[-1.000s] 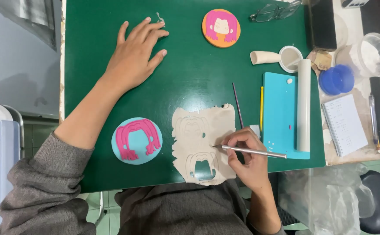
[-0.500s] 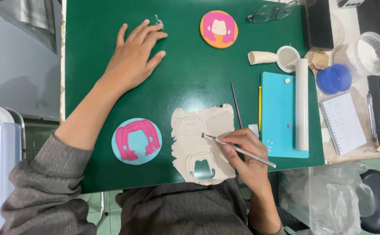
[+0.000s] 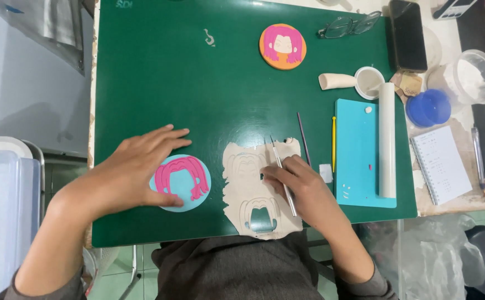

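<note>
1. The right hand [image 3: 301, 186] is closed around a thin metal tool [image 3: 283, 176], pen-style, its tip resting on the beige clay sheet [image 3: 262, 189] at the near edge of the green mat [image 3: 159, 83].
2. The sheet already has cut-out shapes in it. It looks thin between them, so a hard drag of the tool could likely tear it or pull it off the mat.
3. Left of the sheet, the left hand [image 3: 137, 172] lies open and flat, thumb and palm touching a light blue disc with pink hair [image 3: 181, 182]. Pressing on it may well dent the soft relief.
4. Right of the sheet lie a second thin rod [image 3: 304, 139], then a teal board [image 3: 359, 155] with a white roller [image 3: 387, 139] along its right side. Being round, the roller could roll if knocked.
5. Farther out from the sheet sit an orange disc with pink hair [image 3: 282, 46] and glasses [image 3: 348, 25].
6. Containers stand far right of the sheet: a small white cup [image 3: 369, 82], contents unclear; a clear tub [image 3: 473, 75] holding white powder; a blue lidded pot [image 3: 428, 107], contents hidden.
</note>
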